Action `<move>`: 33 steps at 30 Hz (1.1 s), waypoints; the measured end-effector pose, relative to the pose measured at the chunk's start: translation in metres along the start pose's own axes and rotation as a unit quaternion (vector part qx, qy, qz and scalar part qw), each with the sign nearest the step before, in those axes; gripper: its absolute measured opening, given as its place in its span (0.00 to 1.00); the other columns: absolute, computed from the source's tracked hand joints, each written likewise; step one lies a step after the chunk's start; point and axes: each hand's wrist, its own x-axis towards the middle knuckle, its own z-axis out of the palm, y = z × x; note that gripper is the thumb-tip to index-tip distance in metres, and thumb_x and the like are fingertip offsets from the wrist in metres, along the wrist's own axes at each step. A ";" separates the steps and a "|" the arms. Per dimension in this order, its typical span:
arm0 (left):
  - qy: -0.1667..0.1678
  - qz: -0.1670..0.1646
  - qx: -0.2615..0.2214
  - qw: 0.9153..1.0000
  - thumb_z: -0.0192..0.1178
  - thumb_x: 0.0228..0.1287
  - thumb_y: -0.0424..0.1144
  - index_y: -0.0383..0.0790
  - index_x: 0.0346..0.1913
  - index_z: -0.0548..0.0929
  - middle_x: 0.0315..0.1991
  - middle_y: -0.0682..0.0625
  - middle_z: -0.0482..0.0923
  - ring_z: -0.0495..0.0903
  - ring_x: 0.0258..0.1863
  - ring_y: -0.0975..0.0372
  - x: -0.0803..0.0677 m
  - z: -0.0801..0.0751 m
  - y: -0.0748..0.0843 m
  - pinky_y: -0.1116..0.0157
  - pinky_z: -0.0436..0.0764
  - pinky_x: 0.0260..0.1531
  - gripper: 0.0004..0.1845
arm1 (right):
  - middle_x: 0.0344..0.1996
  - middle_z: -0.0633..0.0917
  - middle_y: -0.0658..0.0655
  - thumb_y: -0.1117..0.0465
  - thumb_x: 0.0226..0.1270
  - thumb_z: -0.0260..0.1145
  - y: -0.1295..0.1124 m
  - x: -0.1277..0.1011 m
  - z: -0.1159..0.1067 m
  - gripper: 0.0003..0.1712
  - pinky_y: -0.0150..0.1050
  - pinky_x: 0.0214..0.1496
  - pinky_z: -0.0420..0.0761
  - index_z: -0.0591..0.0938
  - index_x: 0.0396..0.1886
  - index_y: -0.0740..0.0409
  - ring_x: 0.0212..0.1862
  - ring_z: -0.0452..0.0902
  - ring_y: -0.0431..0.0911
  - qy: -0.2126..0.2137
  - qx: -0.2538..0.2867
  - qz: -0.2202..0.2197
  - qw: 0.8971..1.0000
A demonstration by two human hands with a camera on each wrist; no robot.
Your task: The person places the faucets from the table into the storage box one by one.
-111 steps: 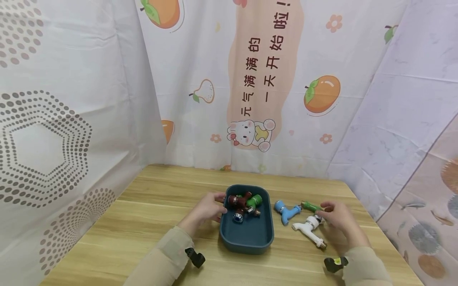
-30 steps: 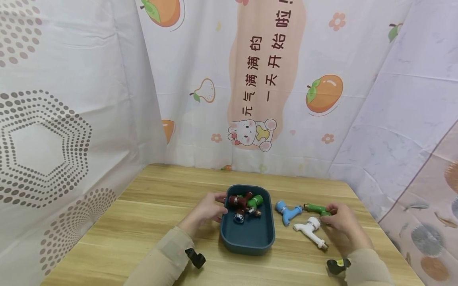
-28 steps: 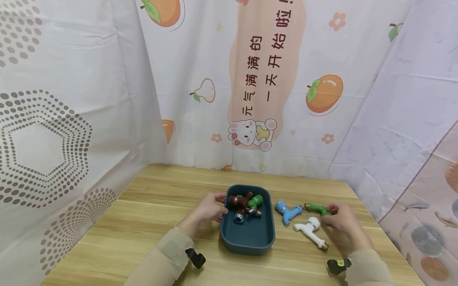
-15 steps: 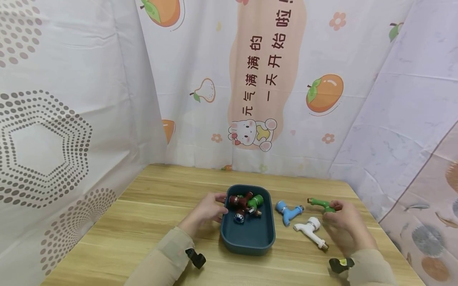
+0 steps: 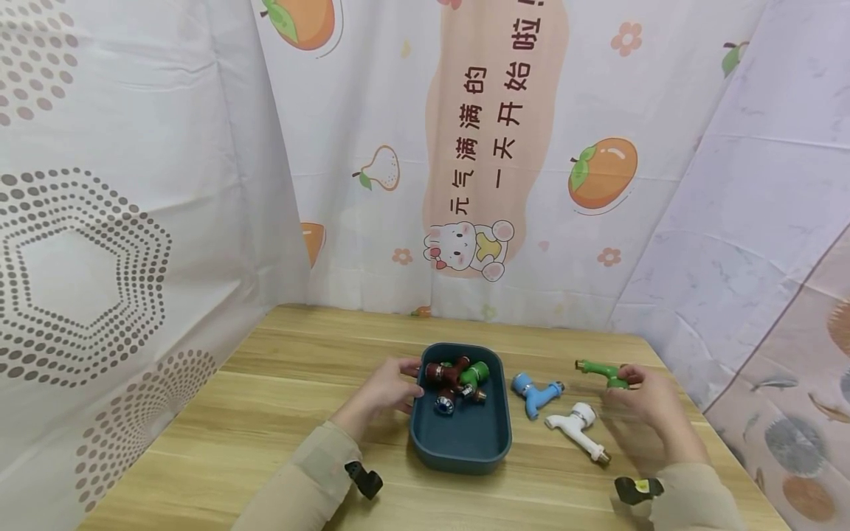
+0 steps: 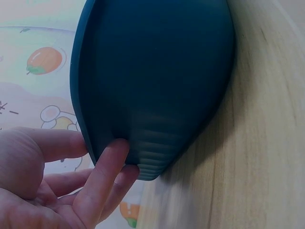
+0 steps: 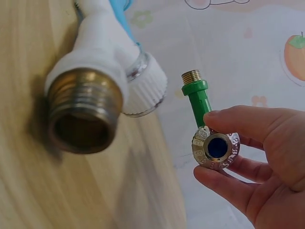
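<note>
My right hand pinches a green faucet and holds it lifted off the table at the right. In the right wrist view its chrome knob with a blue centre sits between thumb and fingers. My left hand holds the left rim of a dark blue tray; fingers press its outer wall. Several faucets, dark red and green, lie at the tray's far end. A blue faucet and a white faucet lie on the table between tray and right hand.
The wooden table is enclosed by hanging printed cloths at the back and both sides. The white faucet's brass thread lies close under the right wrist. Bare wood lies left of the tray.
My right hand picked the green faucet up from the table and raised it slightly up and to the right. The left hand stayed on the tray.
</note>
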 end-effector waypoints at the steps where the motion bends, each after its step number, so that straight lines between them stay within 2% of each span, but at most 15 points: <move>1: 0.000 0.000 0.000 1.000 0.64 0.60 0.22 0.31 0.71 0.71 0.61 0.32 0.73 0.87 0.42 0.45 0.000 0.000 0.000 0.55 0.89 0.30 0.34 | 0.44 0.83 0.74 0.59 0.60 0.77 0.000 0.000 -0.001 0.20 0.43 0.37 0.81 0.81 0.45 0.68 0.46 0.80 0.64 0.004 0.000 -0.003 1.000; 4: 0.000 0.002 0.002 1.000 0.64 0.60 0.22 0.31 0.71 0.71 0.61 0.33 0.73 0.87 0.41 0.45 0.000 0.000 0.000 0.55 0.89 0.30 0.34 | 0.46 0.84 0.73 0.58 0.61 0.77 -0.002 -0.001 -0.005 0.22 0.43 0.36 0.82 0.81 0.46 0.68 0.47 0.81 0.65 0.008 0.001 -0.002 1.000; 8: 0.000 0.003 0.005 1.000 0.64 0.60 0.22 0.31 0.71 0.71 0.61 0.33 0.74 0.87 0.41 0.46 0.000 0.001 0.001 0.55 0.89 0.30 0.33 | 0.51 0.82 0.74 0.56 0.62 0.76 -0.008 -0.003 -0.011 0.24 0.48 0.38 0.85 0.80 0.49 0.67 0.50 0.80 0.68 0.005 0.009 0.004 1.000; 13: 0.001 0.000 0.002 1.000 0.64 0.61 0.22 0.32 0.71 0.71 0.61 0.33 0.73 0.87 0.41 0.46 0.000 0.000 0.000 0.55 0.89 0.30 0.33 | 0.52 0.81 0.74 0.55 0.63 0.76 -0.017 -0.005 -0.017 0.25 0.52 0.40 0.86 0.79 0.50 0.68 0.51 0.80 0.69 0.015 0.011 0.001 1.000; 22: 0.002 -0.002 0.002 1.000 0.64 0.61 0.22 0.32 0.71 0.72 0.61 0.33 0.74 0.87 0.41 0.46 0.001 0.000 -0.001 0.55 0.89 0.30 0.33 | 0.52 0.82 0.72 0.54 0.62 0.76 -0.024 -0.006 -0.018 0.26 0.53 0.40 0.87 0.80 0.51 0.67 0.50 0.81 0.69 0.023 0.001 -0.006 1.000; 33: -0.001 -0.001 -0.008 1.000 0.64 0.60 0.21 0.30 0.71 0.71 0.62 0.33 0.73 0.87 0.41 0.45 0.002 -0.001 -0.002 0.55 0.89 0.30 0.34 | 0.51 0.82 0.69 0.52 0.62 0.76 -0.028 -0.004 -0.012 0.26 0.50 0.40 0.87 0.81 0.50 0.65 0.51 0.82 0.67 0.011 0.015 -0.013 1.000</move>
